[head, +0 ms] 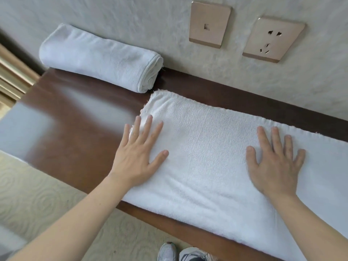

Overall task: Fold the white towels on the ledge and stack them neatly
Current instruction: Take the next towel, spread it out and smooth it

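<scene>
the white towel being worked on [207, 147] lies spread flat along the dark brown wooden ledge [75, 113], its long far edge running just short of the wall and its near edge hanging slightly over the front lip of the ledge; its right end runs out of the picture. the left hand [137, 157] rests palm down on the towel's left end, fingers straight and spread, the fingertips near the frayed left corner, holding nothing. the right hand [275, 162] lies flat further along the same towel, fingers likewise straight and splayed, pressing on the cloth without gripping it. both forearms reach in bare from the bottom of the view. a second white towel [98, 57], already folded into a thick bundle, sits at the back left of the ledge against the textured pale wall [131, 19], its layered end just beside the far left corner of the flat towel, whether touching or not cannot be told. two bronze-coloured wall plates are mounted above the ledge: a small socket plate [209, 24] and a power outlet [273, 39] to its right. below, pale patterned carpet [37, 194] and the toes of two grey-and-white trainers [180, 252] show.
</scene>
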A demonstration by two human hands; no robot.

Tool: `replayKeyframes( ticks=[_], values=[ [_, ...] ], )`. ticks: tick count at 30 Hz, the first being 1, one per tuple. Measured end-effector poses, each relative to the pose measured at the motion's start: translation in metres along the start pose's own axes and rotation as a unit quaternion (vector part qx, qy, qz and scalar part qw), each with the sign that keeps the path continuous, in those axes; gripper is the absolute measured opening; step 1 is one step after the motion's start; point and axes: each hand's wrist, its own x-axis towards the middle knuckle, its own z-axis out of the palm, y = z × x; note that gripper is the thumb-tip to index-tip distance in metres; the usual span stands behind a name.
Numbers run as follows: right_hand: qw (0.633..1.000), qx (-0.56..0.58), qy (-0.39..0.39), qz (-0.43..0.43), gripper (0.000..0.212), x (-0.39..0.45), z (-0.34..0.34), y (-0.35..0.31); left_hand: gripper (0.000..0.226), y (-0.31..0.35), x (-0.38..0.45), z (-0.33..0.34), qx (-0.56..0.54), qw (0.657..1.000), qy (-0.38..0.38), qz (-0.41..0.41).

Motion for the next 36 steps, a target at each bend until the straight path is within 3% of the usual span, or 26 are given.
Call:
replayKeyframes(
  ticks=[11,17,20,22,25,32,36],
  values=[
    [1.000,-0.008,0.000,-0.007,0.067,-0.006,0.000,-0.004,0.070,0.004,-0.026,0.020,0.008,1.000,-0.001,0.022],
    [1.000,-0.008,-0.004,-0.013,0.063,-0.003,0.000,-0.001,0.072,-0.030,-0.040,0.013,0.001,0.999,-0.019,-0.032],
    [1.000,-0.011,0.001,-0.015,0.066,-0.004,0.000,-0.003,0.076,-0.030,-0.045,0.005,0.008,0.997,0.007,-0.070],
    [1.000,-0.009,0.003,-0.014,0.066,-0.004,0.001,-0.004,0.075,-0.003,-0.041,0.002,-0.017,0.999,0.034,-0.029],
    [1.000,-0.011,-0.002,-0.013,0.064,-0.004,0.001,-0.002,0.072,0.033,-0.041,0.019,-0.035,0.998,0.009,0.047],
    [1.000,0.011,-0.010,-0.003,0.068,-0.014,-0.006,-0.016,0.073,-0.012,-0.056,0.020,0.000,1.000,0.006,-0.017],
    [0.994,0.045,-0.026,-0.092,0.071,-0.061,-0.008,-0.076,0.073,-0.017,-0.060,0.018,0.008,0.999,0.001,-0.037]
  ],
)
